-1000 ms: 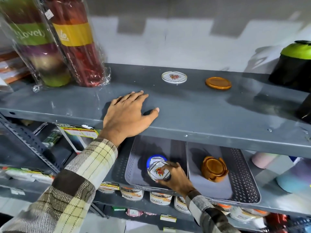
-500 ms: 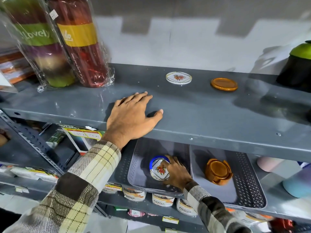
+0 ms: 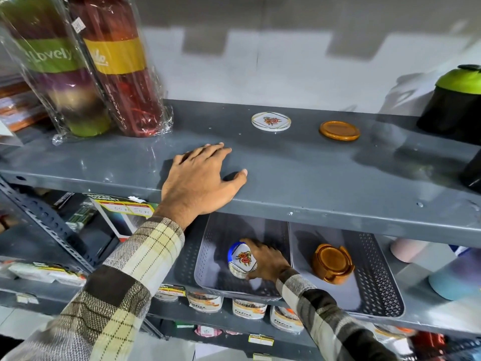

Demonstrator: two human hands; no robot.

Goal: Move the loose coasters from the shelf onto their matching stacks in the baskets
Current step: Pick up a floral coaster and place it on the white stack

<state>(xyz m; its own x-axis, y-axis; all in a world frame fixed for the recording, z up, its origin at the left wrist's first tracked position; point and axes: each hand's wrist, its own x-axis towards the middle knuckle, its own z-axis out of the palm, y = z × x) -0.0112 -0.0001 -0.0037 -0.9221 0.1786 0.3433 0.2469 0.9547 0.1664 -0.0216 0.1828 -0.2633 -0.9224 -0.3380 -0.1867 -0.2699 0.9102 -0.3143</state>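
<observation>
Two loose coasters lie on the grey upper shelf: a white floral coaster and, to its right, a brown wooden coaster. My left hand rests flat on the shelf's front edge, fingers spread, holding nothing. On the shelf below, the left grey basket holds a stack of white floral coasters in a blue-edged holder. My right hand grips this stack from its right side. The right grey basket holds a brown stack of wooden coasters in its holder.
Two plastic-wrapped bottles stand at the upper shelf's left. A black container with a green lid stands at its far right. Pastel bowls sit right of the baskets. Small labelled tubs line the shelf under the baskets.
My right hand has slid further onto the right side of the white floral stack in the left basket. My left hand stays flat on the upper shelf. The view shifted slightly.
</observation>
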